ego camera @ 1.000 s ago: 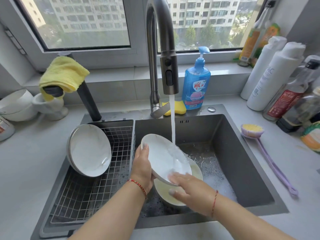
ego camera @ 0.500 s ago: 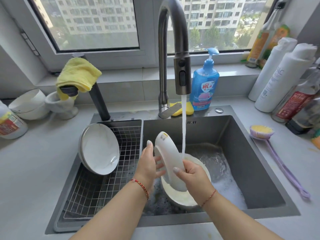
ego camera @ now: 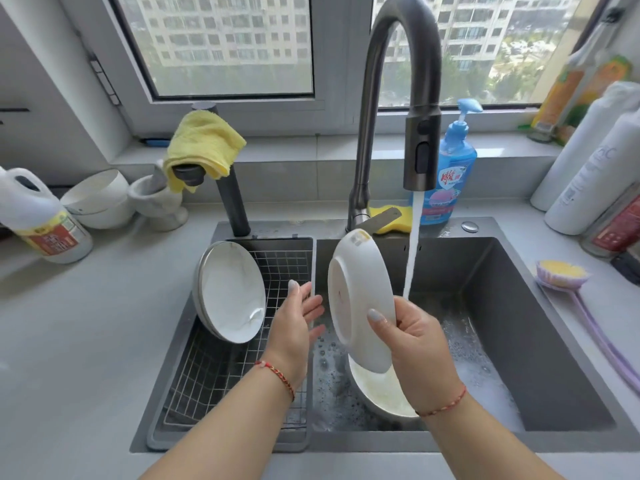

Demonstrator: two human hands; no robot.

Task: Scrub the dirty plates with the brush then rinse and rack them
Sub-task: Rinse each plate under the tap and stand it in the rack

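Our right hand (ego camera: 415,344) holds the white plate (ego camera: 360,299) on edge above the sink basin (ego camera: 540,327), its grip pinching the lower rim, thumb on the underside that faces us. Just right of that grip the tap's water stream (ego camera: 412,251) falls. Below it a dirty plate (ego camera: 377,393) lies in suds, partly hidden by hand and plate. Left of the grip, our left hand (ego camera: 294,327) is spread and holds nothing, apart from the plate. Beyond it the wire rack (ego camera: 221,375) holds stacked plates (ego camera: 230,292) leaning upright; their number is unclear. The brush (ego camera: 562,273) lies on the worktop (ego camera: 69,341) far right, handle cut off.
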